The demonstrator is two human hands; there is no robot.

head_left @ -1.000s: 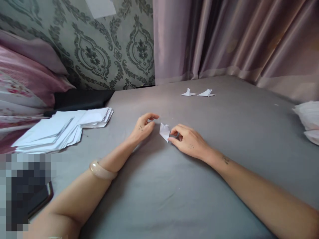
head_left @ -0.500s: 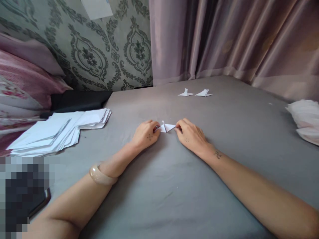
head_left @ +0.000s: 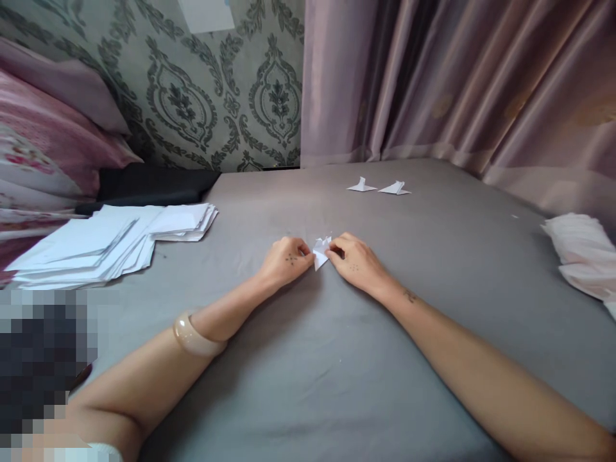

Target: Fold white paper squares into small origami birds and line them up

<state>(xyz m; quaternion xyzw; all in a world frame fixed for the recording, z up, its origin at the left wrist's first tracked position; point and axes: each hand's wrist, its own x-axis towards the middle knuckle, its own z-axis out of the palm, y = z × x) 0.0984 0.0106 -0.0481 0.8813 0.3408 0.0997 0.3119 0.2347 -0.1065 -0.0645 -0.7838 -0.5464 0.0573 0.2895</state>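
Observation:
Between my two hands is a small folded white paper figure (head_left: pixel 321 251), with one point aimed down toward me and small folded tips at its far end. My left hand (head_left: pixel 289 259), on the arm with a pale bangle (head_left: pixel 197 335), pinches its left edge. On the other side, my right hand (head_left: pixel 353 258) is closed with thumb and fingers on its right edge. Fingertips partly cover the paper. Farther back on the grey cloth stand two similar folded paper figures (head_left: pixel 362 185), side by side.
A stack of white paper sheets (head_left: pixel 86 250) lies at the left, before a black cloth item (head_left: pixel 158 184). White crumpled fabric (head_left: pixel 580 250) is at the right edge. Pink curtains (head_left: pixel 346 83) and a patterned wall (head_left: pixel 183 102) bound the far side. The lower left corner is blurred out.
The paper figure has turned from lying wide between my hands to pointing toward me. My hands have drawn closer together, and the view has shifted slightly.

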